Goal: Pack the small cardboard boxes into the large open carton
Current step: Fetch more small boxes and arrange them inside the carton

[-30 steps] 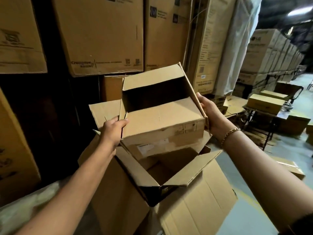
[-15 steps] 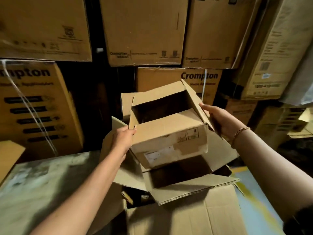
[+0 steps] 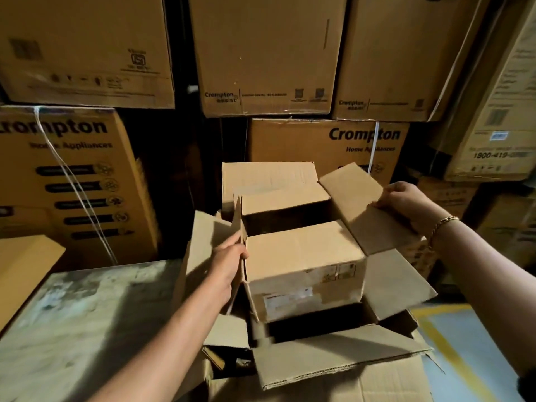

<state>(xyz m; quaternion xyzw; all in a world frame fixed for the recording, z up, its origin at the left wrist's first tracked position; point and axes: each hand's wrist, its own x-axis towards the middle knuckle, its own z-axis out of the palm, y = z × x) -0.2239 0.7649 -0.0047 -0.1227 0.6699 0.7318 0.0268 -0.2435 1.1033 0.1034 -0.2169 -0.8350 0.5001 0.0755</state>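
A small cardboard box [image 3: 304, 268] with open top flaps sits partly down inside the large open carton [image 3: 333, 364], its labelled front face toward me. My left hand [image 3: 227, 262] grips the small box's upright left flap, thumb on the inner side. My right hand [image 3: 406, 204] pinches the outer edge of its right flap [image 3: 359, 204], which is spread outward. The small box's inside is dark and its contents are hidden. The carton's near flap lies folded out toward me.
A scuffed grey surface [image 3: 72, 329] lies to the left of the carton. Stacked printed cartons [image 3: 266, 53] form a wall close behind. A tan box corner [image 3: 23, 265] juts in at far left. Floor with a yellow line [image 3: 452, 352] shows at lower right.
The small box has come down from above into the large carton. My hands have shifted from its sides to its left and right flaps, and the right flap has swung outward.
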